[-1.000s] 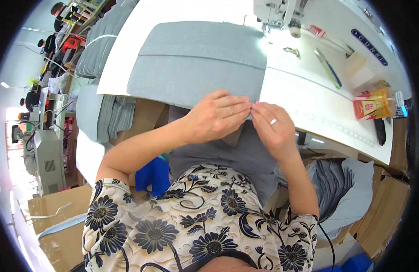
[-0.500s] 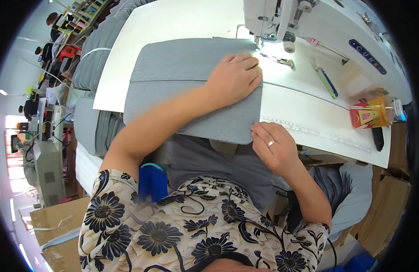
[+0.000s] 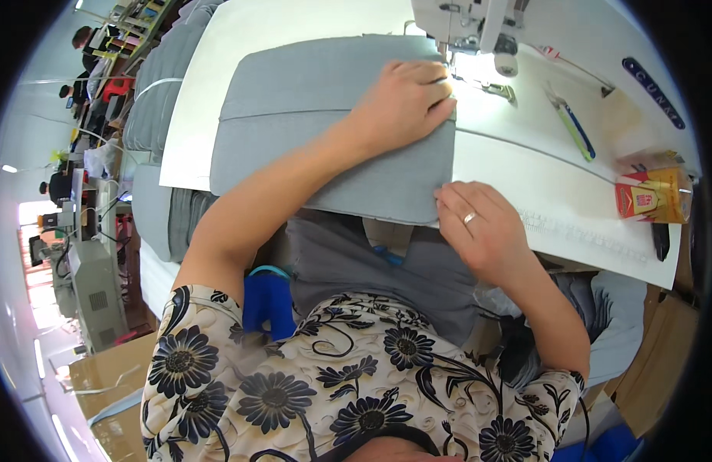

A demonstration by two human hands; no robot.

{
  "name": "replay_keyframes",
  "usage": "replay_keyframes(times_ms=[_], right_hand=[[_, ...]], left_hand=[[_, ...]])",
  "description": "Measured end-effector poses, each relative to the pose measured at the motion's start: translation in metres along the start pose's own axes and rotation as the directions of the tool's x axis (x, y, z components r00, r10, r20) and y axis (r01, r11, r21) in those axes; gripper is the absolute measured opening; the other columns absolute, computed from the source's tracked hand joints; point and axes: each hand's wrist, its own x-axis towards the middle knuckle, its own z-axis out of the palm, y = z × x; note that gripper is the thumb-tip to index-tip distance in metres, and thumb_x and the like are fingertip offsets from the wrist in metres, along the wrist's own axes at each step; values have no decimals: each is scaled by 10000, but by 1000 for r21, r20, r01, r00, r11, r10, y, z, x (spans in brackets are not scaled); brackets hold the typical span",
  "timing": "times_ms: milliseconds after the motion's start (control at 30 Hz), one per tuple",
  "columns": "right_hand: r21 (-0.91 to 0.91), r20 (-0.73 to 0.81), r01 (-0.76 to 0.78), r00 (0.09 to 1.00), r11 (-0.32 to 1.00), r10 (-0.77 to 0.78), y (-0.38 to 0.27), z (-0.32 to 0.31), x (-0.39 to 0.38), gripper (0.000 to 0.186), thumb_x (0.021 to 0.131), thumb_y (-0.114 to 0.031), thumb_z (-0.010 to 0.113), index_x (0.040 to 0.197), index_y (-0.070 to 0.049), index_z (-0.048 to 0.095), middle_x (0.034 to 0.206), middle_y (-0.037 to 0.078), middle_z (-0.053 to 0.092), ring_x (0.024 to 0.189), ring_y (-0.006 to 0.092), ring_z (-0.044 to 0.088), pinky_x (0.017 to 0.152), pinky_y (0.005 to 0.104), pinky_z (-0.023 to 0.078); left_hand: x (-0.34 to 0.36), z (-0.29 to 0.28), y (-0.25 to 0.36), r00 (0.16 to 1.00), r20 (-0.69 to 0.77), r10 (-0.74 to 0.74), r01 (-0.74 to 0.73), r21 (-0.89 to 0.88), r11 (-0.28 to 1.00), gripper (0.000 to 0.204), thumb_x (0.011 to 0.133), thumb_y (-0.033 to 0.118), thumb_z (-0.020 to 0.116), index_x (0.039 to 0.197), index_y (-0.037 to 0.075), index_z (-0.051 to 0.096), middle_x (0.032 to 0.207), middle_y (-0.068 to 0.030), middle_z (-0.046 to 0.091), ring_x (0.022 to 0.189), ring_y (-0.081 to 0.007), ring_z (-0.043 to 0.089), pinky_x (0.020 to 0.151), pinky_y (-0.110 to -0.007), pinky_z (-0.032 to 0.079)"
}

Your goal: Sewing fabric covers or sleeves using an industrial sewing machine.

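Observation:
A grey fabric panel (image 3: pixel 294 154) with rounded corners and a seam line across it lies on the white sewing table. Its far right edge is at the lit needle area of a white sewing machine (image 3: pixel 479 23). Close to the needle, my left hand (image 3: pixel 406 104) rests on the panel, its fingers bent and pressed together at the right edge. My right hand (image 3: pixel 483 227), with a ring on one finger, pinches the panel's near right corner between thumb and fingers. The undersides of both hands' fingertips are hidden.
Thread snips (image 3: pixel 571 127) and a red and yellow box (image 3: pixel 652 195) lie to the right on the white tabletop (image 3: pixel 517 173). Stacked grey panels (image 3: pixel 157 100) stand at the left. More grey pieces (image 3: pixel 594 308) hang below the table's right edge. People sit at far-left workstations.
The panel has slid away from me, further past the needle, and both hands have moved forward with it. The view has shifted slightly.

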Motion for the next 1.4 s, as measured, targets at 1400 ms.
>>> replay_keyframes(times_ms=[1400], right_hand=[[-9, 29, -57, 998, 998, 58, 8, -2, 20, 174, 695, -39, 645, 848, 30, 599, 1009, 139, 653, 939, 277, 643, 823, 375, 537]], left_hand=[[7, -10, -14, 996, -15, 88, -89, -68, 994, 236, 888, 200, 638, 1029, 16, 685, 1091, -130, 680, 1029, -310, 629, 930, -411, 478]])
